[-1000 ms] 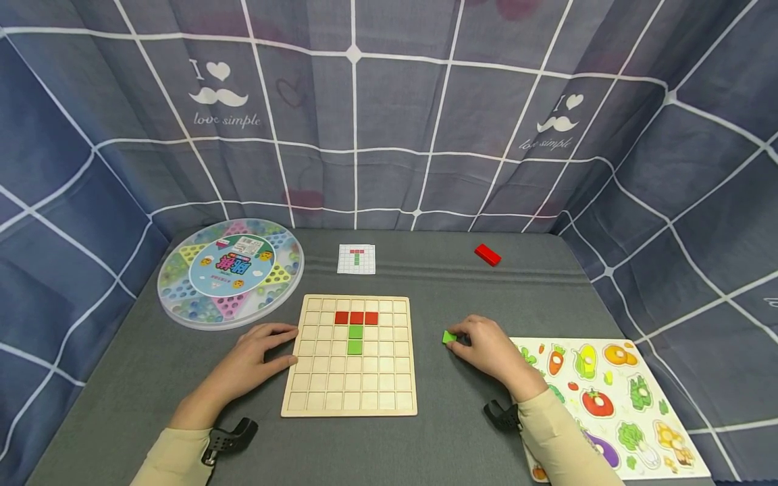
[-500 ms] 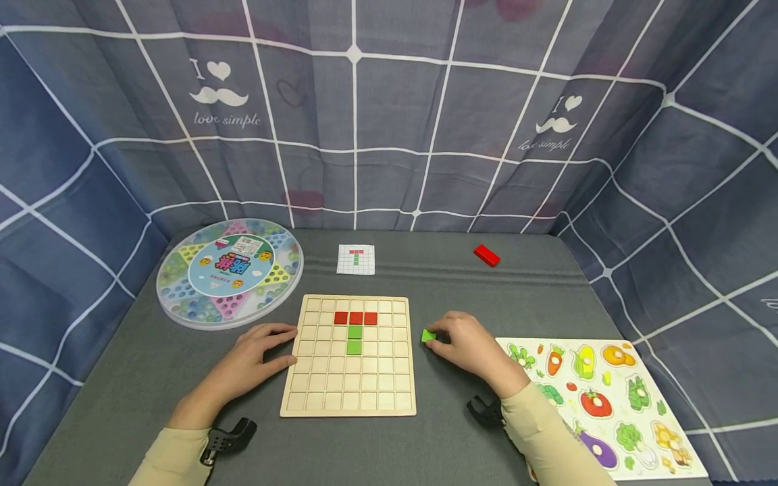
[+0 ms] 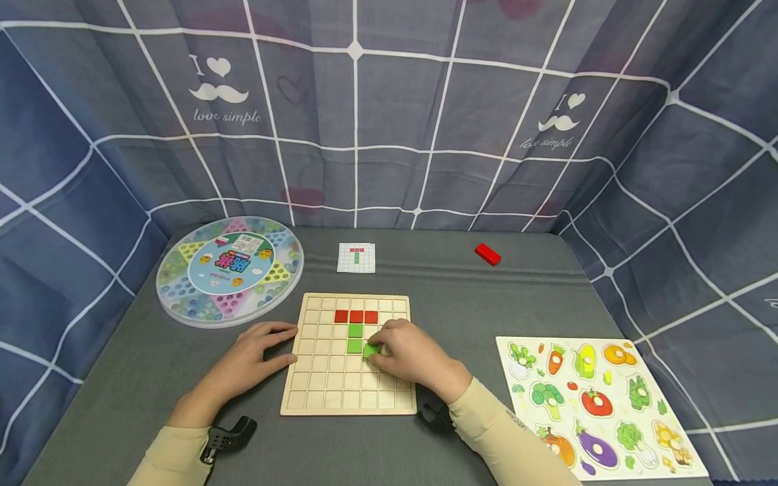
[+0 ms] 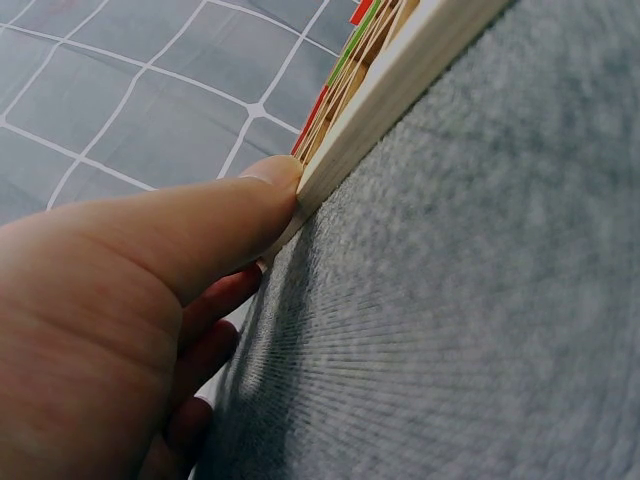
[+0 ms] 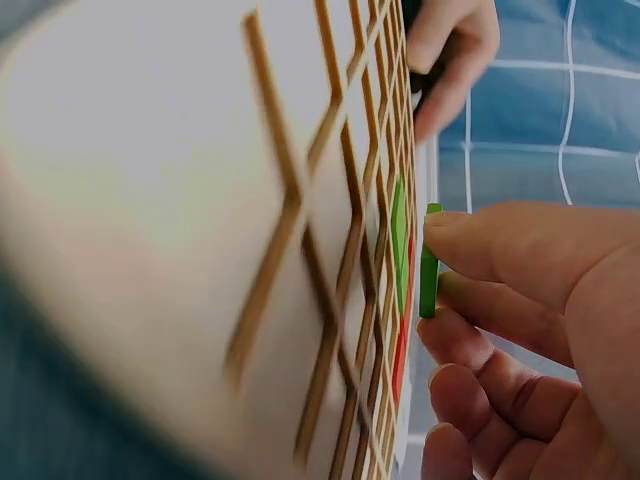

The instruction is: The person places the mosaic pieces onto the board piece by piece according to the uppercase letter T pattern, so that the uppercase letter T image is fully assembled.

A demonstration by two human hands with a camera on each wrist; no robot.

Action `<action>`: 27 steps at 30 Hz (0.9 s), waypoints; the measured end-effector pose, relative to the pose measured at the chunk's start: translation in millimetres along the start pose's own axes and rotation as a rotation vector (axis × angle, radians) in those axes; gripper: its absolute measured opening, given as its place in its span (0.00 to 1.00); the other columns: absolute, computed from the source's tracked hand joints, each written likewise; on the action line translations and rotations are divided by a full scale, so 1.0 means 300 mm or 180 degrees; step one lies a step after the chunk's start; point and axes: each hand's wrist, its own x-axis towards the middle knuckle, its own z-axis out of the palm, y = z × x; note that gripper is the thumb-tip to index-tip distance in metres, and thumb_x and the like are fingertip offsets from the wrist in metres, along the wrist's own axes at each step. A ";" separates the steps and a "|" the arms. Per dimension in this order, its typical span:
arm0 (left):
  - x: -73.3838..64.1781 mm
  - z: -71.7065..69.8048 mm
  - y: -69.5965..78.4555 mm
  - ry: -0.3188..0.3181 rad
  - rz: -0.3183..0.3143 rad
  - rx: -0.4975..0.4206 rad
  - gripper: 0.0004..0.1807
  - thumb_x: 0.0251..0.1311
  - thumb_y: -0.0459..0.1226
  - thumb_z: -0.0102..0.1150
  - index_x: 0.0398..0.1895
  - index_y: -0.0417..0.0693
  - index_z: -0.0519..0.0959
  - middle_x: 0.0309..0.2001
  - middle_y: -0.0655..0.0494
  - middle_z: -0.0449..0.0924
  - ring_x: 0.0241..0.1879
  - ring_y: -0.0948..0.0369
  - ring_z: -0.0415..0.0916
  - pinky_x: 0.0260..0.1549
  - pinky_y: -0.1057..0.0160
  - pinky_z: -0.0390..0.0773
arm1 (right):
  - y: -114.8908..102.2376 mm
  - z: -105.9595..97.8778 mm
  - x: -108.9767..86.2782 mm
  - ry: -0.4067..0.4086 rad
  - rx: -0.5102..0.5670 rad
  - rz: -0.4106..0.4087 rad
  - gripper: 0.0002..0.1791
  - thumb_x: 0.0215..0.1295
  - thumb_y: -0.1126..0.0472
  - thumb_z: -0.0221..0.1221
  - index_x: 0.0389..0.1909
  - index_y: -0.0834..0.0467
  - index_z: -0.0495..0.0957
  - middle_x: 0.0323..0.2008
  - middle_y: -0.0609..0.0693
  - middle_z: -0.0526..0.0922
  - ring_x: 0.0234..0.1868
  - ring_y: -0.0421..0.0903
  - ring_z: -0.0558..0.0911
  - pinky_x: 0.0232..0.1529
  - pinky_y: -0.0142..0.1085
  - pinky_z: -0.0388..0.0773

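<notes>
In the head view a wooden grid board lies on the grey table. Three red tiles form a row in its upper cells, and two green tiles sit in a column below the middle one. My right hand pinches another green tile between thumb and fingers. That tile hovers just over the board, to the right of the lower green one, apart from the surface in the right wrist view. My left hand touches the board's left edge with thumb and fingertips, fingers mostly extended.
Behind the board lies a small pattern card printed with a red and green T. A round game box stands back left. A red block lies back right, and a vegetable puzzle board lies front right. Grid-patterned curtains enclose the table.
My right hand has moved left with the green tile, from beside the vegetable board to over the grid board. The left hand stays at the board's left edge.
</notes>
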 end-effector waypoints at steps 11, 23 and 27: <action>0.001 0.005 -0.002 -0.0008 0.0055 -0.0026 0.30 0.60 0.50 0.68 0.63 0.46 0.78 0.61 0.52 0.73 0.63 0.47 0.65 0.58 0.37 0.58 | -0.064 0.049 0.029 -0.0111 0.0072 -0.0035 0.12 0.60 0.53 0.68 0.42 0.53 0.88 0.36 0.41 0.83 0.40 0.36 0.79 0.45 0.28 0.75; 0.003 0.011 -0.016 0.0030 0.0069 -0.0010 0.31 0.61 0.51 0.67 0.64 0.47 0.78 0.61 0.53 0.73 0.63 0.48 0.65 0.58 0.37 0.58 | -0.069 0.070 0.033 -0.0084 -0.0049 -0.0150 0.12 0.59 0.53 0.70 0.42 0.52 0.89 0.36 0.41 0.83 0.40 0.36 0.79 0.45 0.27 0.74; 0.004 0.009 -0.014 0.0037 0.0079 -0.0014 0.30 0.61 0.51 0.67 0.63 0.47 0.78 0.61 0.53 0.73 0.63 0.48 0.65 0.58 0.37 0.58 | -0.069 0.070 0.031 -0.0085 -0.0071 -0.0154 0.12 0.59 0.52 0.70 0.43 0.51 0.89 0.36 0.41 0.83 0.39 0.36 0.79 0.44 0.27 0.74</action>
